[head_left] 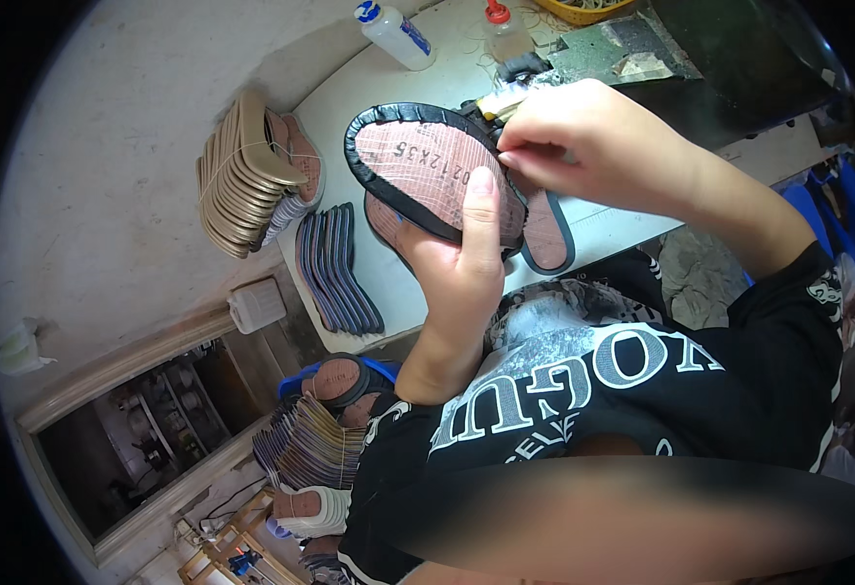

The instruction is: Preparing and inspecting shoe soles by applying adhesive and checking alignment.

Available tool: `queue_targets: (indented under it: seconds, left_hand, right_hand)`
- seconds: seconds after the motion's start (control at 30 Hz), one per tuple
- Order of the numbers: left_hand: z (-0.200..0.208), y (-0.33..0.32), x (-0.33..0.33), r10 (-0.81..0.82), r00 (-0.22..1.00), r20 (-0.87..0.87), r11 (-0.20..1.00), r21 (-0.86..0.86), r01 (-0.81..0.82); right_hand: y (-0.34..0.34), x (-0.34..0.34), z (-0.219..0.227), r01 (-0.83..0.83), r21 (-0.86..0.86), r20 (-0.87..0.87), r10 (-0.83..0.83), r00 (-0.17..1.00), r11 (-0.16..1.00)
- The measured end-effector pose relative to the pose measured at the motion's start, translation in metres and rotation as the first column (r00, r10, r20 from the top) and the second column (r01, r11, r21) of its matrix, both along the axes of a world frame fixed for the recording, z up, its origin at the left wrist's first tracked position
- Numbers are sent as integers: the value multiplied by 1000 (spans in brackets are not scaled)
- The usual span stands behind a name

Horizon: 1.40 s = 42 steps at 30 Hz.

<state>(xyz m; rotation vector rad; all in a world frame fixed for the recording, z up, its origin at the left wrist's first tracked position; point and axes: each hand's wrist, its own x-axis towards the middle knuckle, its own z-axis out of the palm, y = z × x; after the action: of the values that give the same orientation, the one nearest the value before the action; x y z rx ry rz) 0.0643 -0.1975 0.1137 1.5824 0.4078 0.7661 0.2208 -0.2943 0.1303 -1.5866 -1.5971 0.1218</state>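
My left hand (462, 258) holds up a shoe insole (413, 156), its thumb pressed flat on the pinkish, printed underside. Black edging is folded over the insole's rim and pleated round the toe. At the right-hand rim my right hand (574, 141) is closed in a pinch, thumb and forefinger at the black edging. Other fingers of the left hand are hidden behind the insole. Below it, another insole with a dark rim (546, 234) lies on the white table (330, 107).
Stacked insoles with dark edges (335, 268) lie on the table's left, beside a tied bundle of gold ones (242, 175). A white bottle (393, 34) and a red-capped bottle (507, 39) stand at the back. More bundled insoles (310, 444) fill the lower left.
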Motion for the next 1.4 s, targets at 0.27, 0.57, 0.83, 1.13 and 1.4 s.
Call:
queue_targets:
  seconds: [0.27,0.57,0.83,1.13,1.4]
  left_hand:
    - [-2,1,2,95,990,102,995,17,-97]
    - [28,17,-7,-73,973,220,695,-688,207]
    - [19,14,-1,-7,975,221,701,-694,162]
    - [-17,42,41,-91,993,74,813,-570,117]
    - [-65,86,66,33,979,-201,983,-170,-68]
  right_hand:
    - [-3,0,-3,-177,-150,-776,-5,631,973]
    - [-19,5,17,-176,32,-804,130,581,984]
    - [-29,3,23,-316,-200,-582,146,800,928]
    - [-48,-57,-39,-430,-174,-985,-155,80,886]
    - [-47,-62,-60,-208,-106,-984,-133,-118,972]
